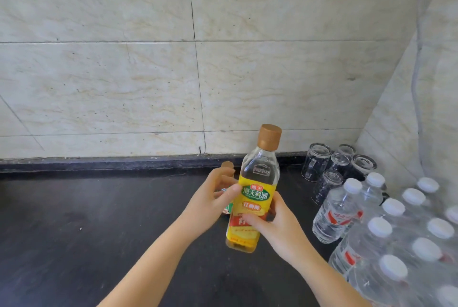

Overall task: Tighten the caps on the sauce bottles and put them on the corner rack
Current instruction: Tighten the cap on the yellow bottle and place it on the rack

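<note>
A clear sauce bottle [255, 197] with a yellow label and a brown cap [269, 136] is held upright above the dark counter. My right hand [275, 227] grips its lower body from the right. My left hand [210, 197] rests its thumb on the label's left side, fingers curled. Behind my left hand stands a second bottle [228, 203], mostly hidden; only its brown cap [227, 164] and a bit of green label show. No rack is in view.
Several upturned drinking glasses [329, 167] stand at the back right corner. A pack of several water bottles with white caps [386, 229] fills the right side. The dark counter [86, 220] extends left to the tiled wall.
</note>
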Demonstrator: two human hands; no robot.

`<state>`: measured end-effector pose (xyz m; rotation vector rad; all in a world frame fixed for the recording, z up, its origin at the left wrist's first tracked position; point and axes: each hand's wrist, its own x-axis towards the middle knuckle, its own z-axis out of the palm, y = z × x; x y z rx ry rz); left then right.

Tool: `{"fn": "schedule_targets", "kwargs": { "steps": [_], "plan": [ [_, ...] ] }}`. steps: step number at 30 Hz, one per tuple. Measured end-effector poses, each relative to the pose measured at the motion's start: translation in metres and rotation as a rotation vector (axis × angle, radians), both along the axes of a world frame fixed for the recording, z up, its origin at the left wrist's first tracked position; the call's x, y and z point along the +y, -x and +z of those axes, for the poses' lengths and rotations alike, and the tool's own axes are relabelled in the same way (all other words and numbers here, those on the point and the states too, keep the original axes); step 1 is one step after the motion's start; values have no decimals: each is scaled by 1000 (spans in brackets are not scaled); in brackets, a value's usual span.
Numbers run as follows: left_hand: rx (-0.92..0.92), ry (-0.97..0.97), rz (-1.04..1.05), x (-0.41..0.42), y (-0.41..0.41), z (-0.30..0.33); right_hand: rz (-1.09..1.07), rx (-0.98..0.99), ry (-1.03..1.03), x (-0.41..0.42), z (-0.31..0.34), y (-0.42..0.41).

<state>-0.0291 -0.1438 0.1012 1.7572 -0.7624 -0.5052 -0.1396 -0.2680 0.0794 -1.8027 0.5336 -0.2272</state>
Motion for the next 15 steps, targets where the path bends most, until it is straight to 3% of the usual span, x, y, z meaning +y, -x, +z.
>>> {"fn": "schedule_targets", "kwargs": {
  "steps": [8,15],
  "plan": [
    [34,-263,440,74,52,-53,158,18,-48,10,-21,-1],
    [124,-430,637,173,134,-90,390,86,-77,88,-43,9]
  ]
}}
